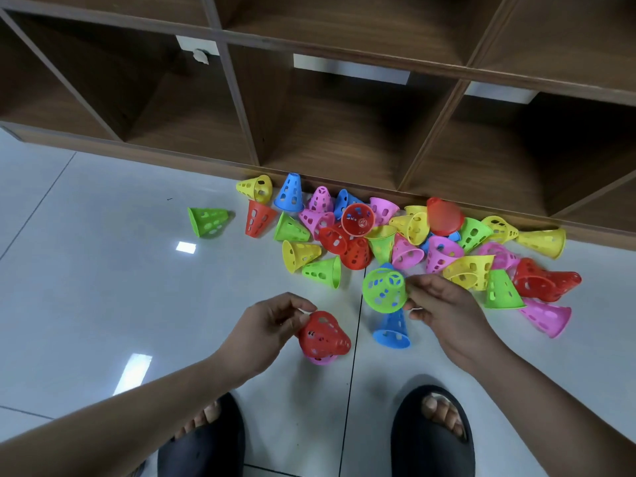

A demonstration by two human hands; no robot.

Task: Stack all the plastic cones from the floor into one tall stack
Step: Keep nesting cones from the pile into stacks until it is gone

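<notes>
the left hand (272,325) pinches the narrow top of a red cone (323,335) nested over a pink cone (321,360), a small start of the stack, held low over the floor (103,287); i cannot tell whether it rests there. the right hand (444,311), at three o'clock from it, grips a green cone (383,289) by its wide rim, narrow end towards the camera, a hold that looks meant to leave the mouth free to drop over the red one. a blue cone (392,330) stands just under the green. the other cones (413,232) lie heaped at twelve to two o'clock against the foot of the wooden shelf unit (237,98), which blocks reach beyond. a stray green cone (208,222) lies apart at ten o'clock. bare tile at nine o'clock gives room for the stack; slippers (433,435) close off six o'clock
</notes>
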